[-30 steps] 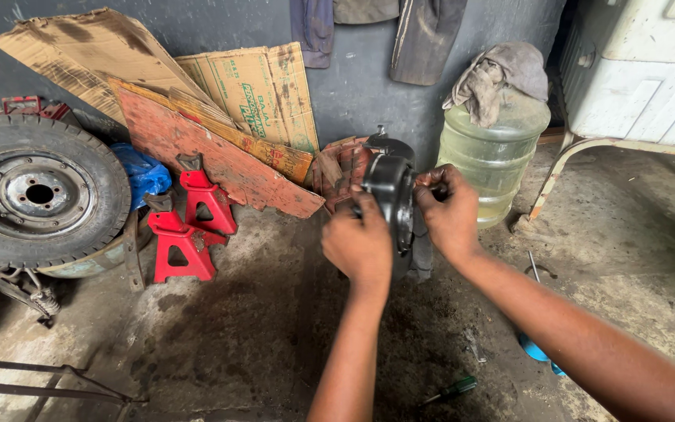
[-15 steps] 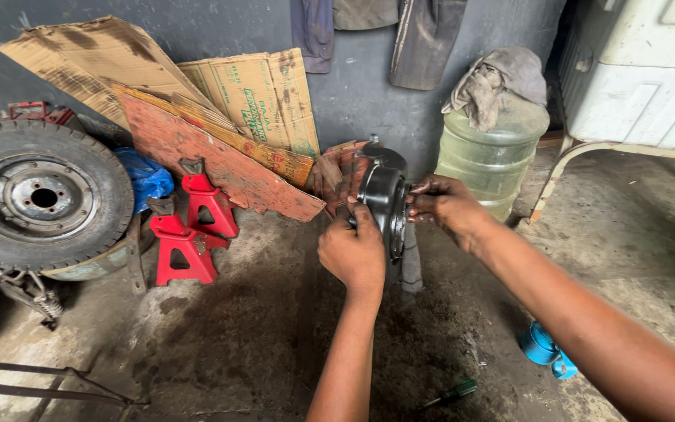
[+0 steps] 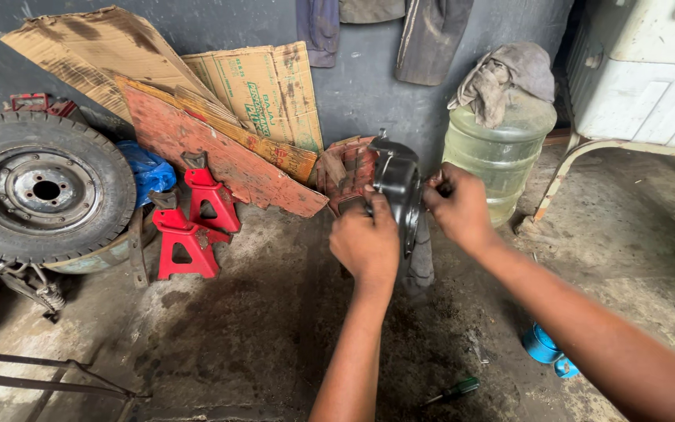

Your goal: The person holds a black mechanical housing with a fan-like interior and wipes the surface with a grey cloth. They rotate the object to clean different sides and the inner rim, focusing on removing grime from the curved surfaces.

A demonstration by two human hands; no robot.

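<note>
Hands both on the dark metal housing (image 3: 400, 187) mid-frame in the head view: left hand (image 3: 365, 242) closed around its near edge, right hand (image 3: 456, 207) pinching something small at its right rim, can't tell what. I'd keep that left grip firm so the housing stays upright while the right fingers work, and mind the screwdriver (image 3: 453, 390) on the floor at bottom centre.

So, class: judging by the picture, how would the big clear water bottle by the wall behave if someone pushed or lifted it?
The water bottle looks wide and squat, so it probably resists tipping. It seems partly filled, so likely heavy, with liquid sloshing if shoved. The grey rag draped on top looks floppy and loose, and would probably slide off.
</note>
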